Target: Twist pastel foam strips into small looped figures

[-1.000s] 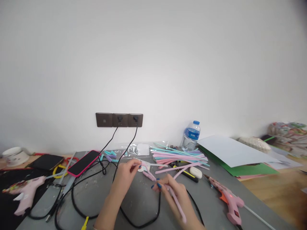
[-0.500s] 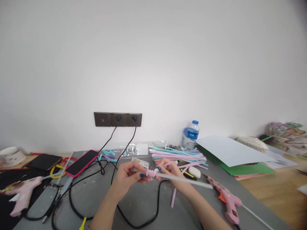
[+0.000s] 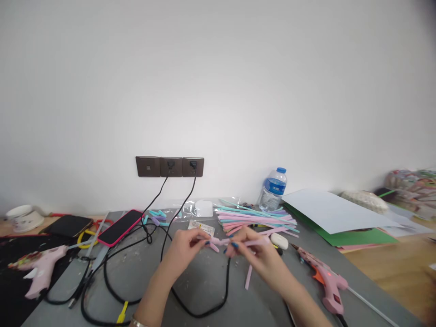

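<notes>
Between my two hands, in front of my chest, is a pink pipe cleaner with a coiled or twisted part in the middle. My left hand pinches its left end, and a short pink piece pokes out below those fingers. The fingers of my right hand are closed on it just to the right, with a pink length running back across that hand. Beyond my right hand lies a pile of pink, blue and purple pipe cleaners. A single pink pipe cleaner hangs or lies below my right wrist.
On the right are a pink glue gun, a white oval case, a water bottle and sheets of paper. Leftward are another glue gun, a pink-edged phone, yellow-handled scissors and looping black cables.
My right hand has turned and regripped the pipe cleaner, palm more downward. The long pale strip that stretched rightward past my right wrist no longer shows there. The view has shifted slightly.
</notes>
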`<action>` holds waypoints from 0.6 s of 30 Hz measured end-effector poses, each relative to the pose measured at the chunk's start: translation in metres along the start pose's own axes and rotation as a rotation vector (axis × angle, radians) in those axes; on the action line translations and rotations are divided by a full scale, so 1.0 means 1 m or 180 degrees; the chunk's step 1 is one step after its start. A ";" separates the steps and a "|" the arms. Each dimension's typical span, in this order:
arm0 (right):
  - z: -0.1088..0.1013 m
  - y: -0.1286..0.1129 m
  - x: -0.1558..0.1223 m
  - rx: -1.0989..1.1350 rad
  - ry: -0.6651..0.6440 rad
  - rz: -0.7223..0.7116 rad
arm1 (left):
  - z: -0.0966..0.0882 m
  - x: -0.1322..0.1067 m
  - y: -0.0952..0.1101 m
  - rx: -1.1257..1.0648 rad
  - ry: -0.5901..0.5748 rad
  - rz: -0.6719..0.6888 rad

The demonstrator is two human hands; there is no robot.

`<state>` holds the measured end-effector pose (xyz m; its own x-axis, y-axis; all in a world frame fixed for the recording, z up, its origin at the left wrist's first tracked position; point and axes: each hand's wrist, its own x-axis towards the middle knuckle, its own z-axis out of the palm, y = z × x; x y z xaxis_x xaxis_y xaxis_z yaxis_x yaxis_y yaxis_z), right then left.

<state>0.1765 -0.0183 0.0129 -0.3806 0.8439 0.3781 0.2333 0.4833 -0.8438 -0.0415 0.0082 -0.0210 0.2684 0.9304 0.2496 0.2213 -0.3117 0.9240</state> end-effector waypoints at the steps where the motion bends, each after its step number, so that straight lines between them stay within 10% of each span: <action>1: -0.010 -0.002 0.007 0.0280 -0.0015 0.0002 | 0.001 -0.002 0.003 -0.0247 -0.0254 -0.0092; 8: -0.032 0.025 0.034 0.1443 -0.0466 0.0583 | 0.000 -0.012 0.018 -0.1899 -0.0831 -0.0455; 13: 0.023 0.053 0.012 0.1680 -0.0251 0.0736 | 0.004 -0.004 0.007 -0.2118 0.0186 -0.0373; 18: 0.057 0.047 -0.019 0.0624 0.0947 0.0355 | 0.008 0.005 -0.006 -0.1487 0.1099 -0.0207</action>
<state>0.1437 -0.0244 -0.0557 -0.0791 0.9336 0.3494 0.0720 0.3550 -0.9321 -0.0338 0.0133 -0.0272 -0.0704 0.9781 0.1956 -0.2307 -0.2068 0.9508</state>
